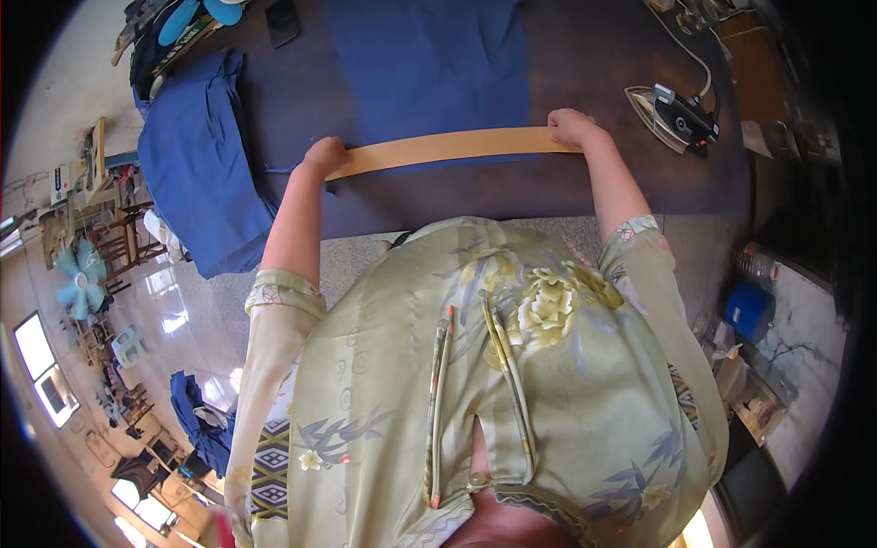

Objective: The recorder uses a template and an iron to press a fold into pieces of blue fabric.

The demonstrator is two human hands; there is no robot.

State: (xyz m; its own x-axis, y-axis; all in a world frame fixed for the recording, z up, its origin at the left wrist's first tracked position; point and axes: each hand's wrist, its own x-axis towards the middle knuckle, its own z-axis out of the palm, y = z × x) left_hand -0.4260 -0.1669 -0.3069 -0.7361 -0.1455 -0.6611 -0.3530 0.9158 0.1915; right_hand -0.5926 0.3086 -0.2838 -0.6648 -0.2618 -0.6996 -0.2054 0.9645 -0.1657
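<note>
Grasping tan strip [443, 149], upper centre of frame, with left hand [326, 156] and right hand [573, 128]. Probably light, bendy; hold at ends

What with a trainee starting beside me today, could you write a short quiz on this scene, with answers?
1. Multiple choice: what runs between the bare left hand and the bare right hand?
a) a black, phone-like rectangle
b) a long, flat tan strip
c) a light blue, bladed fan

2. True or false: the black iron with a silvery plate is nearer the right hand than the left.

3. Open: what lies flat on the dark brown table, just beyond the middle of the strip?

Key: 1. b; 2. True; 3. A panel of blue cloth.
</note>
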